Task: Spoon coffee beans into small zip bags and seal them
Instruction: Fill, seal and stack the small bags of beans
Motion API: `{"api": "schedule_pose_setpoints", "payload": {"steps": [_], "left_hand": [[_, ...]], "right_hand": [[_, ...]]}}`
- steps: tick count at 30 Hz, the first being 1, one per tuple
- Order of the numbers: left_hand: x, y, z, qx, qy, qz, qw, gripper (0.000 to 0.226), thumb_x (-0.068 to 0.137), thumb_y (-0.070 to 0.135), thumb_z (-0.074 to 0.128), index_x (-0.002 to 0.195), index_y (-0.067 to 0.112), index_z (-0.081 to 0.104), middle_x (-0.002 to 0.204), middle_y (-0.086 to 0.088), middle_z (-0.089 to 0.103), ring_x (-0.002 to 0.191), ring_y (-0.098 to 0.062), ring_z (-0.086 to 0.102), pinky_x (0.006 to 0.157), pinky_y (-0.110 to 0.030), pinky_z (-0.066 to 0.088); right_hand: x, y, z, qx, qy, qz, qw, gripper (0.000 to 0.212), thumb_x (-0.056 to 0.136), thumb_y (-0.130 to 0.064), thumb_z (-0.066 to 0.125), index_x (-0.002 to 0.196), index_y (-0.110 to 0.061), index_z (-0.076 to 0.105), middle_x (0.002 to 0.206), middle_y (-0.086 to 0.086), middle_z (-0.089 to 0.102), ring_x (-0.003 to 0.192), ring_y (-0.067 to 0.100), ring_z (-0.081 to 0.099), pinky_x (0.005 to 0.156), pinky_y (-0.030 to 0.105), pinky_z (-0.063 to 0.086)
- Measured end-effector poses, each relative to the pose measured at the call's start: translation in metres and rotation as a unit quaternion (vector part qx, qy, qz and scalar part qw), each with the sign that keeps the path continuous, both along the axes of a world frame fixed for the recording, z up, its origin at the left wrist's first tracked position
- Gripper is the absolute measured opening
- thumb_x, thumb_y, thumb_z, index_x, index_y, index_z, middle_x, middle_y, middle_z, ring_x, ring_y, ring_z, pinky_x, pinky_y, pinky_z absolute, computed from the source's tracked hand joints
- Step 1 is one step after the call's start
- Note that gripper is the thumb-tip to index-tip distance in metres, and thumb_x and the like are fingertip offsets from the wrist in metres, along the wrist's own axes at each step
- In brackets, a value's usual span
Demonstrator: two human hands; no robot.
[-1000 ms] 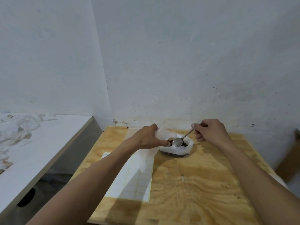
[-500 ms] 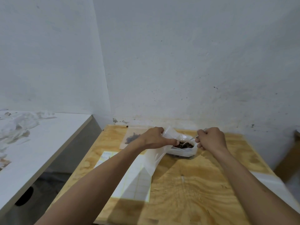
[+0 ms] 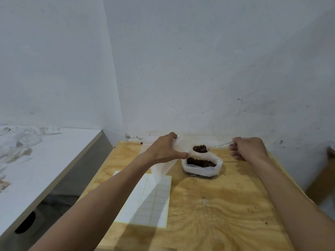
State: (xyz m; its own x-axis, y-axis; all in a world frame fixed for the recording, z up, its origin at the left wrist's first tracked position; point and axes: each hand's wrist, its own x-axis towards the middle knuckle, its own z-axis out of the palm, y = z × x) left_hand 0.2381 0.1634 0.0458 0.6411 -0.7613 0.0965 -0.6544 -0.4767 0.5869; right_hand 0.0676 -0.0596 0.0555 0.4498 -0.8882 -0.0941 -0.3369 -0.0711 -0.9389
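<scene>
On my far left I see a flat white counter [image 3: 45, 160] with crumpled, stained white plastic [image 3: 16, 147] lying on it. Beside it stands the table [image 3: 217, 214], rough plywood with a swirling grain. A sheet of white sticker labels [image 3: 146, 200], ruled into small rectangles, lies flat on its left part. Above the sheet, my left hand [image 3: 165, 151] pinches a thin, translucent zip bag [image 3: 163, 167] between thumb and fingers; the limp film hangs down and touches the sheet's far edge. Just right of that thumb sits a squat, milky plastic container [image 3: 201, 168] with an angular rim, dark glossy coffee beans [image 3: 201, 163] heaped inside. Over its far rim hovers the metal spoon [image 3: 200, 149], its bowl piled with beans, the slim shiny handle running right into my right hand [image 3: 248, 149], whose fingers curl tight round the handle's end. Behind everything rises a matt white plastered wall [image 3: 199, 69], speckled and scuffed near the table.
</scene>
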Motion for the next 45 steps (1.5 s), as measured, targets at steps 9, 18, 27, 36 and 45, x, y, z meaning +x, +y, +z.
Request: {"api": "schedule_pose_setpoints", "payload": {"steps": [9, 18, 27, 36, 45], "left_hand": [[-0.003, 0.0, -0.006, 0.002, 0.022, 0.007, 1.0, 0.082, 0.077, 0.057, 0.081, 0.137, 0.012, 0.049, 0.124, -0.005, 0.062, 0.099, -0.019, 0.053, 0.064, -0.021, 0.037], [-0.007, -0.002, 0.0, -0.003, 0.047, 0.013, 0.999, 0.059, 0.079, 0.051, 0.082, 0.114, 0.015, 0.052, 0.089, 0.01, 0.055, 0.075, -0.004, 0.051, 0.058, -0.024, 0.034], [-0.006, -0.01, 0.0, 0.059, 0.116, 0.014, 0.991, 0.055, 0.079, 0.065, 0.075, 0.082, 0.018, 0.047, 0.078, 0.003, 0.044, 0.069, -0.015, 0.042, 0.063, -0.03, 0.03], [-0.014, -0.027, -0.006, 0.051, 0.173, 0.012, 0.983, 0.086, 0.057, 0.081, 0.075, 0.106, 0.011, 0.063, 0.092, -0.002, 0.059, 0.081, -0.018, 0.055, 0.072, -0.034, 0.039], [-0.005, -0.01, 0.009, 0.018, 0.104, 0.029, 0.994, 0.072, 0.076, 0.073, 0.072, 0.114, 0.014, 0.056, 0.108, 0.001, 0.06, 0.096, -0.016, 0.059, 0.072, -0.031, 0.041]], "right_hand": [[0.012, 0.022, 0.037, -0.043, -0.059, 0.046, 0.996, 0.025, 0.096, -0.02, 0.06, 0.079, -0.004, 0.07, 0.077, 0.01, 0.076, 0.053, 0.02, 0.067, 0.055, 0.03, 0.053], [0.016, 0.048, 0.048, -0.3, -0.05, 0.116, 0.945, 0.033, 0.103, -0.034, 0.054, 0.082, -0.015, 0.073, 0.072, -0.007, 0.074, 0.052, 0.008, 0.069, 0.066, 0.031, 0.057], [-0.004, 0.02, 0.011, -0.404, 0.108, 0.064, 0.906, 0.044, 0.105, -0.034, 0.049, 0.068, -0.012, 0.061, 0.056, 0.002, 0.06, 0.053, 0.024, 0.058, 0.048, 0.03, 0.04], [0.002, 0.03, -0.039, -0.146, 0.076, 0.041, 0.985, 0.039, 0.102, -0.02, 0.049, 0.075, -0.002, 0.071, 0.066, 0.009, 0.075, 0.055, 0.02, 0.072, 0.07, 0.041, 0.062], [-0.002, 0.004, -0.018, -0.02, -0.004, 0.001, 1.0, 0.031, 0.096, -0.02, 0.057, 0.075, -0.003, 0.071, 0.069, 0.008, 0.076, 0.055, 0.024, 0.069, 0.069, 0.041, 0.063]]}}
